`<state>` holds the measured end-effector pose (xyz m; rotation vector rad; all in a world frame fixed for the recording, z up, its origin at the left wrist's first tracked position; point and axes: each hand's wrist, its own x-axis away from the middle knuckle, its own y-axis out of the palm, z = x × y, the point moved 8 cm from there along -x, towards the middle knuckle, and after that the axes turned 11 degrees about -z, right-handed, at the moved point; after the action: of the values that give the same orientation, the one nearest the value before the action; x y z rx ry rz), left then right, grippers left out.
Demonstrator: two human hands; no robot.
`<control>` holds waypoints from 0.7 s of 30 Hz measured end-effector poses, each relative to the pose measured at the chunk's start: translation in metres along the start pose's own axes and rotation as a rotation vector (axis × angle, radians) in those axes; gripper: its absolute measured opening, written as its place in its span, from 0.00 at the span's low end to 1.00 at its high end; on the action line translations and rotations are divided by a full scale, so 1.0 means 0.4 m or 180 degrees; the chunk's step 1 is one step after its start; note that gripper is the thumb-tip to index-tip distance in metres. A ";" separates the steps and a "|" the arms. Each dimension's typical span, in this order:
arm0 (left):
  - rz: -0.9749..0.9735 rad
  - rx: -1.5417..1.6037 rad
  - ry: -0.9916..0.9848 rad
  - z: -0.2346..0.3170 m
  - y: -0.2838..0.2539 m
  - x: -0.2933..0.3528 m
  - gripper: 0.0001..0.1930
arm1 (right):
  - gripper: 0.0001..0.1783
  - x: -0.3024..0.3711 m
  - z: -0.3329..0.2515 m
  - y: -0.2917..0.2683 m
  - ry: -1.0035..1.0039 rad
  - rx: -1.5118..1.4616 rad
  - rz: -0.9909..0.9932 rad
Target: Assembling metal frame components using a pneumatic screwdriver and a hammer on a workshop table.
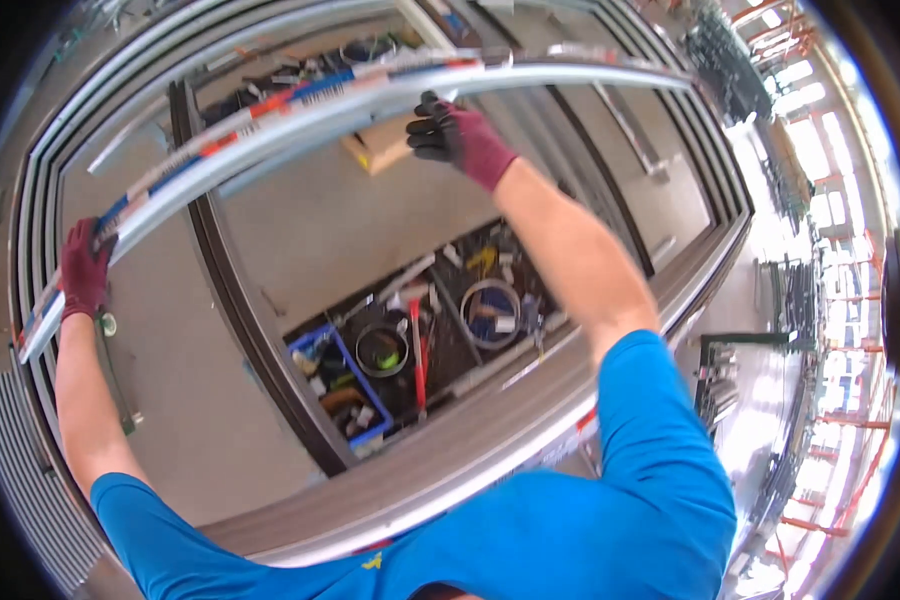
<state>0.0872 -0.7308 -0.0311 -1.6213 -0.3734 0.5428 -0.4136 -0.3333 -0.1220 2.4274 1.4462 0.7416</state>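
A long pale metal profile (280,140), banded with red, blue and white film, spans the view from lower left to upper right. My left hand (85,268), in a maroon glove with dark fingers, is wrapped round it close to its left end. My right hand (460,142), gloved the same way, is just below the middle of the profile, its dark fingers apart and pointing left. Nothing shows in that hand; whether it touches the profile I cannot tell. Under the profile lies a large window-like frame with dark brown crossbars (220,262).
Within the frame's opening sit a blue bin (378,392) of small parts, a red-handled tool (418,355) and coiled rings (490,312). A cardboard box (382,145) lies farther off. Ribbed profiles (32,470) are stacked at the left, with racks (785,290) at the right.
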 end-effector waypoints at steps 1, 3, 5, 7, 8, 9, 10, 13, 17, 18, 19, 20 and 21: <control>0.0066 -0.0093 -0.0039 -0.013 -0.002 0.010 0.26 | 0.20 0.073 0.008 -0.024 0.0202 0.0175 -0.0241; -0.0249 -0.0107 -0.0343 -0.101 0.008 0.040 0.26 | 0.23 0.251 -0.037 -0.010 0.0297 0.2237 -0.0230; 0.0176 -0.0139 -0.0004 0.007 -0.010 0.059 0.29 | 0.23 0.355 0.019 -0.176 0.0483 0.4150 -0.0126; 0.0490 -0.0263 0.0064 0.120 -0.035 0.091 0.30 | 0.25 0.525 0.058 -0.304 0.0935 0.4366 -0.0293; 0.0841 -0.0384 0.0055 0.173 -0.057 0.129 0.31 | 0.27 0.612 0.091 -0.424 0.1168 0.4740 -0.0145; 0.0529 -0.0172 0.0073 0.199 -0.032 0.168 0.30 | 0.30 0.654 0.129 -0.524 0.1348 0.5112 -0.0072; 0.0194 0.0029 0.0056 0.219 -0.011 0.222 0.30 | 0.31 0.694 0.159 -0.555 0.1550 0.5130 -0.0294; -0.1609 0.0921 0.0574 0.621 -0.023 0.328 0.29 | 0.32 0.793 0.227 -0.654 0.2333 0.5262 -0.0708; -0.3118 0.1628 0.0601 0.987 -0.099 0.542 0.29 | 0.34 0.777 0.338 -0.686 0.3118 0.5545 -0.1829; -0.3067 0.1899 0.0858 1.073 -0.129 0.574 0.31 | 0.35 0.773 0.347 -0.684 0.3428 0.5466 -0.1918; -0.3593 0.2264 0.0768 1.198 -0.171 0.553 0.33 | 0.35 0.767 0.360 -0.690 0.3463 0.5430 -0.1924; -0.3298 0.2422 0.1094 1.252 -0.203 0.591 0.35 | 0.36 0.736 0.387 -0.677 0.3426 0.5524 -0.2226; -0.3171 0.2509 0.1117 1.306 -0.210 0.617 0.39 | 0.36 0.708 0.411 -0.673 0.3414 0.5623 -0.2494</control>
<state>0.0122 -0.1519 -0.0138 -0.6004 -0.5516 -0.3396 -0.4210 0.0558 -0.2899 1.1517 4.4428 0.5327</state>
